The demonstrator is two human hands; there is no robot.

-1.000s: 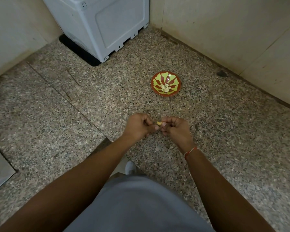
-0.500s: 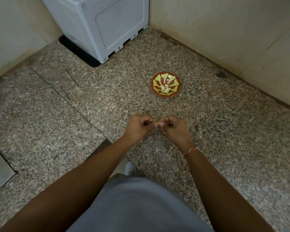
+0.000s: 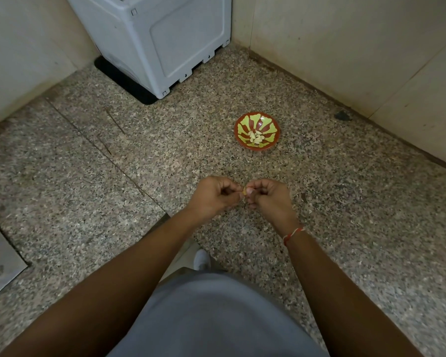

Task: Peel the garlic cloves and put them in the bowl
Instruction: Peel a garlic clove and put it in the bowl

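Garlic clove [image 3: 248, 191] pinched between curled left hand [image 3: 214, 197] and right hand [image 3: 271, 199], knuckles up

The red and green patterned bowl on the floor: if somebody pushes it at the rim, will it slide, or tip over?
The red and green patterned round bowl looks shallow and wide, so it would probably slide on the speckled stone floor rather than tip. It holds only a small heap of pale peeled garlic cloves, so it is likely light and moves easily.
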